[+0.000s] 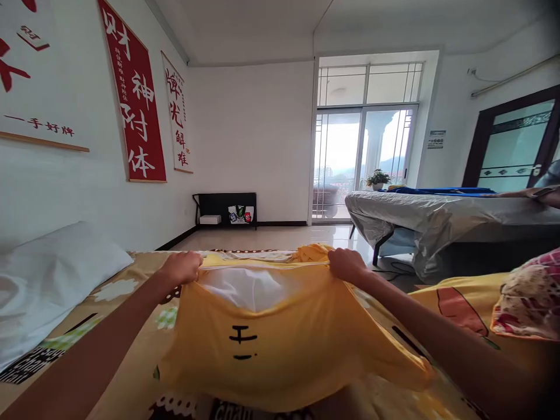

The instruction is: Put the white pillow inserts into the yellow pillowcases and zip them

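Note:
A yellow pillowcase [297, 344] with dark printed strokes hangs stretched between my two hands above the bed. Its mouth gapes at the top, and white fabric [251, 286] shows inside. My left hand [182, 268] is closed around the left corner of the opening edge. At the right corner, my right hand [347, 265] grips the same edge with curled fingers. Just behind my right hand lies a bunched yellow cloth [312, 252]. The pillowcase's lower part sags toward me over the patterned bedsheet [131, 344].
A white pillow [56, 268] lies at left. To the right are a yellow blanket [459, 303] and a floral cloth bundle [531, 297]. Beyond stands a table draped in grey covering [420, 216], where another person's hand [531, 192] rests near blue cloth [441, 191].

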Demonstrator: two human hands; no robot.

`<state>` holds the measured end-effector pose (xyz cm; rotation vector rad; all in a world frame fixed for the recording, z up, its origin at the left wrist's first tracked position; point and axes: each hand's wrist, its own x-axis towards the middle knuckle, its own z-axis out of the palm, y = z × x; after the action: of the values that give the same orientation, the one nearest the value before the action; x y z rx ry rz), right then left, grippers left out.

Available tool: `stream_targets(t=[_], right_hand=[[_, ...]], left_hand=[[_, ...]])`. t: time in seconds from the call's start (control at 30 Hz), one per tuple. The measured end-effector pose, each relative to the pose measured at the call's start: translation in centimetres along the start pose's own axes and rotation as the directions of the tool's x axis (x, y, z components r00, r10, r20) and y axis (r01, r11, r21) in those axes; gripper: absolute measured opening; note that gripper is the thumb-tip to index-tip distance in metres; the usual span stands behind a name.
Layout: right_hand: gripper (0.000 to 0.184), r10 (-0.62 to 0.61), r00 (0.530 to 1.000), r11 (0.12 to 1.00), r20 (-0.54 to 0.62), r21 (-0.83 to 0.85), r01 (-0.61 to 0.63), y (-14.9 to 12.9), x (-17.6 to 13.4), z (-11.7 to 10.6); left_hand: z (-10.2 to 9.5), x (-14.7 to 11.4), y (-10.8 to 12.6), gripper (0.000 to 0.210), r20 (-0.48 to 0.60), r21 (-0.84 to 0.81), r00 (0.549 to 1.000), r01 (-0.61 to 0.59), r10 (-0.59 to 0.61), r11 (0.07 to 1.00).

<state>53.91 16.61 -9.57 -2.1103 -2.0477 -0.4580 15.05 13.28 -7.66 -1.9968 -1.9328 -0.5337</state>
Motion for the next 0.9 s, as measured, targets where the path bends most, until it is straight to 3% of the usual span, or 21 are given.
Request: stream_targets(t=[0.1,0.2,0.27,0.37,0.43,0.5,0.57,0.63,0.67,0.8,0.9], right_hand=[[0.027,0.099,0.992,0.995,-0.074,-0.017,-0.1,1.8,-0.4,-1.3],[0.037,0.178,0.971,0.983,-0.16,-0.018,-0.183,1.6,-1.4,-1.6],[0.034,0.168,0.971,0.984,-0.172,-0.021,-0.174,0.3,-2.6,-0.4],[0.019,0.095,0.987,0.995,-0.127,-0.028,-0.099,-1.2,-3.8,1.4],[0.019,0.069,0.989,0.997,-0.127,-0.029,-0.073,-1.0,-3.4,1.0],[0.028,0.085,0.981,0.996,-0.176,-0.025,-0.091,-0.5,-2.3,-0.4],[0.036,0.136,0.957,0.989,-0.257,-0.012,-0.144,-0.4,-1.7,-1.5],[0.036,0.129,0.955,0.991,-0.267,-0.01,-0.137,-1.3,-2.1,-1.2],[0.032,0.099,0.966,0.994,-0.24,-0.013,-0.106,-2.0,-2.6,-0.5],[0.014,0.009,0.993,1.0,-0.12,-0.005,-0.01,-3.5,-3.8,1.4],[0.022,0.055,0.987,0.998,-0.149,-0.004,-0.056,-2.2,-2.1,-0.3]], left_hand=[[0.1,0.9,-0.6,0.011,0.054,0.103,0.997,0.041,-0.047,0.994],[-0.3,1.2,-0.7,0.018,-0.101,0.16,0.988,0.136,-0.121,0.978],[0.9,0.4,-0.8,0.028,-0.128,0.151,0.986,0.129,-0.11,0.98],[3.8,-1.4,-1.5,0.023,0.072,0.126,0.997,0.023,-0.032,0.992],[4.6,-1.9,-2.4,0.019,0.149,0.134,0.988,0.014,-0.034,0.991],[3.7,-1.7,-3.5,0.021,0.109,0.153,0.991,0.056,-0.074,0.987],[2.1,-1.4,-4.1,0.027,-0.017,0.165,0.989,0.148,-0.147,0.975],[1.4,-1.7,-4.3,0.031,-0.111,0.135,0.972,0.219,-0.205,0.966],[1.5,-2.0,-4.3,0.03,-0.09,0.12,0.971,0.233,-0.223,0.965],[3.7,-3.3,-3.7,0.023,0.187,0.155,0.948,0.23,-0.257,0.961],[2.4,-2.4,-3.4,0.025,0.138,0.21,0.943,0.272,-0.304,0.939]])
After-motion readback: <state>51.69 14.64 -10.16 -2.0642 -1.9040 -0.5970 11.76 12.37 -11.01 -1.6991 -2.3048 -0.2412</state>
